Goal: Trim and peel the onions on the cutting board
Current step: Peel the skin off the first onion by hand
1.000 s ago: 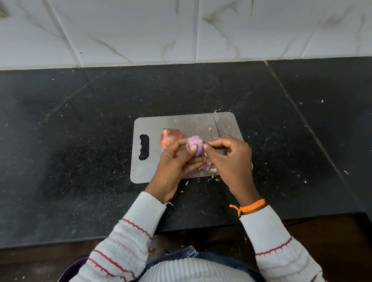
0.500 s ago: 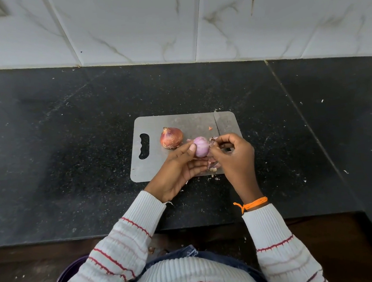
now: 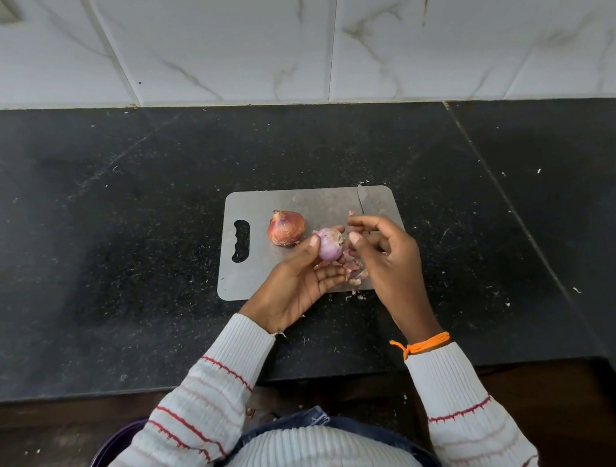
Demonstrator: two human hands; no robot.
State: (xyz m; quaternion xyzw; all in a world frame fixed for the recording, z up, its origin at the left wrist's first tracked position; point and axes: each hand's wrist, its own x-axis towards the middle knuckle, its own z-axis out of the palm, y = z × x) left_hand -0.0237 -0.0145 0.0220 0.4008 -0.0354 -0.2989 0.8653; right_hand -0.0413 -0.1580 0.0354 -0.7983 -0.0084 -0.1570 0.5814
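In the head view, a grey cutting board (image 3: 265, 273) lies on the black counter (image 3: 116, 248), with its handle slot on the left. On the board stands an unpeeled onion (image 3: 286, 228), still in its brown-red skin, near the slot and apart from the hands. Just to its right, the left hand (image 3: 295, 282) holds a peeled onion (image 3: 330, 244), pale purple, a little above the board; the thumb presses on the left side of it and the fingers curl under it, so the grip of this hand is closed around the onion. The right hand (image 3: 389, 256) is just beside the peeled onion, its thumb and first finger close together at the onion's right side. It cannot be told whether this grip pinches a bit of skin or only touches the onion. Loose peels (image 3: 355, 270) lie on the board under and between the two hands. A knife blade (image 3: 362, 201) lies at the far right part of the board, its handle hidden behind the right hand. An orange thread (image 3: 420, 344) goes around the right wrist.
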